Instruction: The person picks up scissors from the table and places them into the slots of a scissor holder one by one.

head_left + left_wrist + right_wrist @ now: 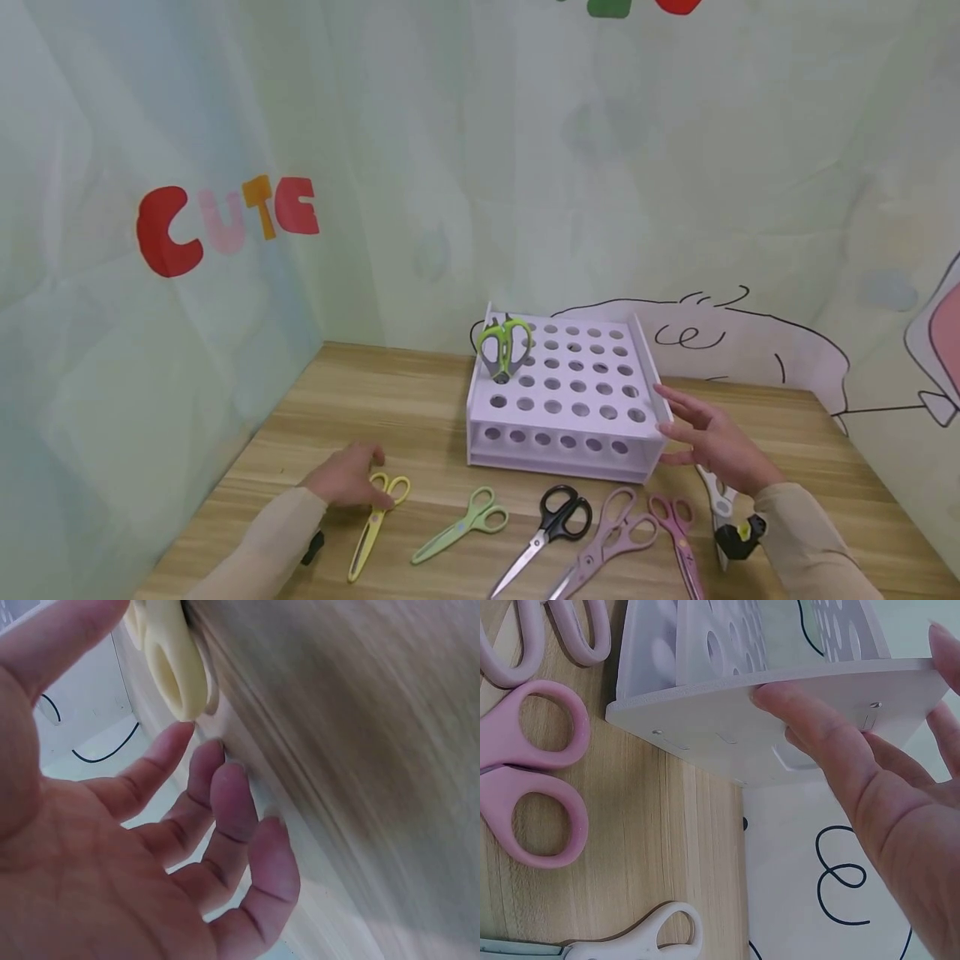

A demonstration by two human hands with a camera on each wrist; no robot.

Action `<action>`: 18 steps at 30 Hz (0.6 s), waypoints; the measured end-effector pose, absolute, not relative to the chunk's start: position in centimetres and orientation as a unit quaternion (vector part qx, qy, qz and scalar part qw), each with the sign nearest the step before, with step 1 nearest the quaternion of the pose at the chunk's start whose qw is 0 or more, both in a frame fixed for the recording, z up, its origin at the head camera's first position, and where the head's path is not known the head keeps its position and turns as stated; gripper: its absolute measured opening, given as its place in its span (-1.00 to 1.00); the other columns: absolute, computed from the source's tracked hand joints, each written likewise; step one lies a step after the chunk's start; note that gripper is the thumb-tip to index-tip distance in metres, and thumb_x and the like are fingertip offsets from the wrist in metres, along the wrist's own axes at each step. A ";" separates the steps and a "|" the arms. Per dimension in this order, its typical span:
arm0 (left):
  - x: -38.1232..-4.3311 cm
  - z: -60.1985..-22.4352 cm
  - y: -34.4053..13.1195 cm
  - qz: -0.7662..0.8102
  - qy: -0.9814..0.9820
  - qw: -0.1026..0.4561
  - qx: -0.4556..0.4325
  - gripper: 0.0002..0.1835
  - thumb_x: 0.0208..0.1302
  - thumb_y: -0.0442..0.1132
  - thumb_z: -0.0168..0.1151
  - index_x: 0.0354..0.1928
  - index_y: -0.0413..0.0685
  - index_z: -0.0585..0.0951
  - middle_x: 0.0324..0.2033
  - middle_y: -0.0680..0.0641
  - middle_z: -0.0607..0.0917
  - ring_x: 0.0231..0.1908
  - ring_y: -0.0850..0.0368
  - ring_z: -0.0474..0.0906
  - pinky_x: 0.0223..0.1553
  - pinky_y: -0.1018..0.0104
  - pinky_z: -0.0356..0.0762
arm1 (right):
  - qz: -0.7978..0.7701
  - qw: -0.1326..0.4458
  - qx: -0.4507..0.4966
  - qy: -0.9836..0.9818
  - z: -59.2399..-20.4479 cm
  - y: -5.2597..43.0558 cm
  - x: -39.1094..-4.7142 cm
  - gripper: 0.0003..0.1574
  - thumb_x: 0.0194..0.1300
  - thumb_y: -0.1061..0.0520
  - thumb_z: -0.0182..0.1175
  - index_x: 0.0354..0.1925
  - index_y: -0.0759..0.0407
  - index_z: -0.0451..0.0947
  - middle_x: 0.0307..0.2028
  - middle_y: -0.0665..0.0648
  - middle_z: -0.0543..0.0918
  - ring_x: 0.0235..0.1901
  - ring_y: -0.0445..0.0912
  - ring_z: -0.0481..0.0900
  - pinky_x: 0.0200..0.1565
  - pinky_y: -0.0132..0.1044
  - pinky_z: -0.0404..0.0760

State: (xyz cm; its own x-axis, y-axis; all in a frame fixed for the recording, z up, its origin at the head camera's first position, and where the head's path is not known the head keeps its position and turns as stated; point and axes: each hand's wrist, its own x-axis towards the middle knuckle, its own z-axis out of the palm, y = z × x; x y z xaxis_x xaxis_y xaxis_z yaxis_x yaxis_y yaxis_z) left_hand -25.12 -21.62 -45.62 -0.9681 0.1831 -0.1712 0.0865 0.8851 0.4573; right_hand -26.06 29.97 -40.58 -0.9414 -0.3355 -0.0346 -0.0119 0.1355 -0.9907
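Note:
In the head view, my left hand (343,477) is at the handle of the yellow scissors (367,537), its thumb beside the loops. In the left wrist view, the fingers are loosely bent and the index fingertip is close to a yellow handle loop (196,690); contact is unclear. My right hand (723,446) rests against the right side of a white rack with rows of round holes (555,429). The right wrist view shows its thumb on the side panel (727,739), the other fingers extended along it. Scissors with green-and-grey handles (504,350) stand in the rack's left part.
Along the front of the wooden table (375,387) lie green scissors (461,525), black-handled scissors (562,517), mauve scissors (607,537), pink scissors (678,533) and white scissors (720,498), the last under my right wrist. A printed cloth (420,167) hangs behind.

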 end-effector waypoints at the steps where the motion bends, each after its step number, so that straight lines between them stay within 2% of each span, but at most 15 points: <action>1: -25.1 -45.5 -21.6 0.230 0.965 0.107 0.067 -0.33 -0.22 -0.08 0.67 -0.07 -0.22 0.54 -0.20 -0.10 0.60 -0.23 0.01 0.52 -0.13 -0.02 0.56 | -0.648 0.125 -0.117 0.742 -40.6 30.0 -26.0 -0.09 0.42 0.21 0.17 0.54 0.21 -0.06 0.49 0.48 -0.12 0.02 -0.07 0.60 -0.04 0.06 0.65; 10: -25.0 -45.2 -21.1 0.246 0.960 0.124 0.045 -0.42 -0.16 -0.11 0.65 -0.14 -0.20 0.55 -0.41 0.01 0.55 -0.38 0.08 0.44 -0.29 0.14 0.50 | -0.649 0.124 -0.117 0.741 -40.6 30.4 -25.9 -0.11 0.44 0.20 0.16 0.54 0.20 -0.06 0.48 0.50 -0.15 0.03 -0.05 0.60 -0.04 0.06 0.64; 18: -24.6 -45.5 -21.2 0.288 0.951 0.098 0.052 -0.47 -0.23 -0.20 0.66 -0.26 -0.20 0.54 -0.51 0.00 0.50 -0.46 0.08 0.41 -0.42 0.23 0.40 | -0.651 0.128 -0.118 0.739 -40.6 30.1 -26.2 -0.10 0.43 0.21 0.17 0.54 0.21 -0.06 0.49 0.49 -0.14 0.04 -0.04 0.59 -0.03 0.06 0.64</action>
